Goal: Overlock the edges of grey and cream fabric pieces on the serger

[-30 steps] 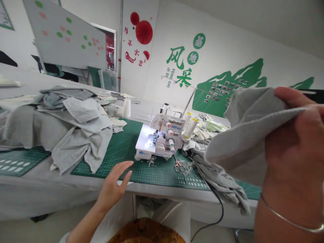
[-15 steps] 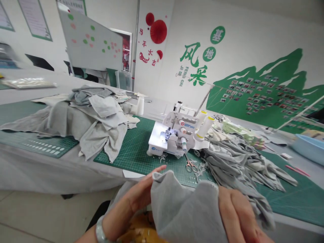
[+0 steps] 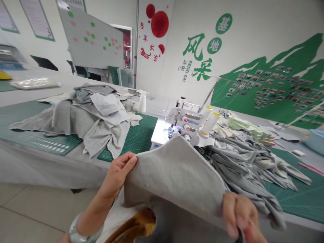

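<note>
A piece of grey fabric (image 3: 174, 172) with a stitched edge is stretched between my two hands, in front of the table. My left hand (image 3: 120, 173) pinches its upper left corner between thumb and fingers. At the lower right, my right hand (image 3: 240, 216) is closed on the other side of the cloth. Behind the fabric stands a white overlock sewing machine (image 3: 183, 123) with its lamp lit; the cloth's raised edge hides the machine's lower part. Cones of white thread (image 3: 210, 124) stand at its right.
A heap of grey and white cloth (image 3: 73, 116) lies left on green cutting mats (image 3: 57, 144). More grey cloth (image 3: 243, 158) is piled right of the machine, some hanging over the table edge. A pink tool (image 3: 311, 167) and a blue basin (image 3: 315, 141) lie at the right.
My hands have moved apart, and the bunched fabric is now spread out between them. My left hand has gone from fingers outstretched to pinching the corner. The scissors are now hidden behind the cloth.
</note>
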The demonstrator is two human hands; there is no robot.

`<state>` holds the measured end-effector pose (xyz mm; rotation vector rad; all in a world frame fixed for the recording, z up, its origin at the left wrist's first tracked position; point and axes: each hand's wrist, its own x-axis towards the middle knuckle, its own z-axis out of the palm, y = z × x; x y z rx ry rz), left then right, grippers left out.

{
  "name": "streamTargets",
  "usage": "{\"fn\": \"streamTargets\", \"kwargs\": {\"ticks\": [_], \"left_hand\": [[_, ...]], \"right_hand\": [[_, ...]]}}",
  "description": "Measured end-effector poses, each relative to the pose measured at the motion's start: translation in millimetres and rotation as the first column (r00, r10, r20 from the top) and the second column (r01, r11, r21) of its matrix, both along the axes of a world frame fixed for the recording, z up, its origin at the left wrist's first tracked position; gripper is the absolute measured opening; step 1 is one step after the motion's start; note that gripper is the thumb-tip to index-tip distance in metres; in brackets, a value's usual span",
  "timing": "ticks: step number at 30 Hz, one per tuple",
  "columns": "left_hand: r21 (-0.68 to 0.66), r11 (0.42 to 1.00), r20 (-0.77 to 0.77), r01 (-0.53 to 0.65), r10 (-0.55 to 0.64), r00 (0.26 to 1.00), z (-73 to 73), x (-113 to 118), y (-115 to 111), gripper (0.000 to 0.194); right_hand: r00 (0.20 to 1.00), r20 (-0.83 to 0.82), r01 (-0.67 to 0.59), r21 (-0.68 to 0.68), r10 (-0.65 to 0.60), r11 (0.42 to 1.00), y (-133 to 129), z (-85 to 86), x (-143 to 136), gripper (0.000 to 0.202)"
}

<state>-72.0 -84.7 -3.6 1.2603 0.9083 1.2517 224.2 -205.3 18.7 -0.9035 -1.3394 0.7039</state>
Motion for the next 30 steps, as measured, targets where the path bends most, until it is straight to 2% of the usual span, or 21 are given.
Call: {"fn": "streamTargets", "kwargs": {"ticks": [1,2,3,5,7,10,13,14,15,16,18,20,23,25,27,30], "left_hand": [[0.041,0.999,-0.052,0.003,-0.001,0.999,7.6,-5,1,0.029],[0.086,0.996,-0.111,0.026,-0.016,0.994,15.7,-9,2,0.028],[0.130,0.989,-0.177,0.066,-0.043,0.983,23.8,-11,2,0.026],[0.197,0.964,-0.311,0.181,-0.113,0.944,38.6,-13,3,0.024],[0.218,0.922,-0.420,0.321,-0.208,0.883,50.1,-12,3,0.022],[0.199,0.815,-0.507,0.544,-0.390,0.769,61.4,-12,4,0.019],[0.154,0.651,-0.535,0.744,-0.577,0.616,69.6,-17,7,0.023],[0.143,0.616,-0.547,0.774,-0.603,0.581,72.9,-19,10,0.025],[0.137,0.611,-0.563,0.780,-0.599,0.569,76.7,-20,14,0.025],[0.140,0.637,-0.584,0.758,-0.565,0.583,81.3,-22,19,0.025],[0.167,0.747,-0.630,0.643,-0.421,0.653,91.9,-23,34,0.023],[0.201,0.826,-0.666,0.527,-0.279,0.691,102.5,-23,56,0.025],[0.186,0.839,-0.749,0.511,-0.215,0.627,108.9,-17,91,0.029],[0.128,0.823,-0.809,0.554,-0.236,0.538,101.7,-10,108,0.030],[0.077,0.815,-0.836,0.575,-0.261,0.482,84.5,0,116,0.036],[0.075,0.818,-0.790,0.570,-0.300,0.534,48.6,21,113,0.044]], "right_hand": [[0.995,0.046,0.092,-0.078,-0.089,0.993,2,-7.7,1,0.026],[0.984,0.114,0.153,-0.162,-0.136,0.975,5,-14.4,0,0.023],[0.976,0.183,0.160,-0.224,-0.119,0.961,10,-20.3,-2,0.035],[0.957,0.290,0.115,-0.354,-0.009,0.928,20,-29.9,-9,0.055],[0.946,0.291,0.013,-0.478,0.145,0.878,28,-37.5,-19,0.062],[0.950,0.108,-0.175,-0.590,0.291,0.788,38,-44.8,-38,0.066],[0.935,-0.126,-0.339,-0.582,0.330,0.739,46,-46.0,-58,0.045],[0.926,-0.183,-0.374,-0.575,0.331,0.728,49,-45.2,-63,0.039],[0.920,-0.228,-0.391,-0.565,0.318,0.727,52,-43.8,-67,0.035],[0.923,-0.261,-0.383,-0.551,0.283,0.741,55,-42.1,-69,0.035],[0.943,-0.291,-0.297,-0.515,0.162,0.804,62,-37.7,-71,0.039],[0.960,-0.278,-0.146,-0.474,0.010,0.868,69,-32.5,-71,0.041],[0.966,-0.225,0.036,-0.382,-0.131,0.924,80,-25.9,-74,0.040],[0.966,-0.198,0.096,-0.333,-0.169,0.938,85,-24.6,-78,0.048],[0.964,-0.177,0.129,-0.331,-0.196,0.935,87,-27.2,-80,0.061],[0.948,-0.172,0.193,-0.359,-0.268,0.913,85,-35.7,-76,0.062]]}}
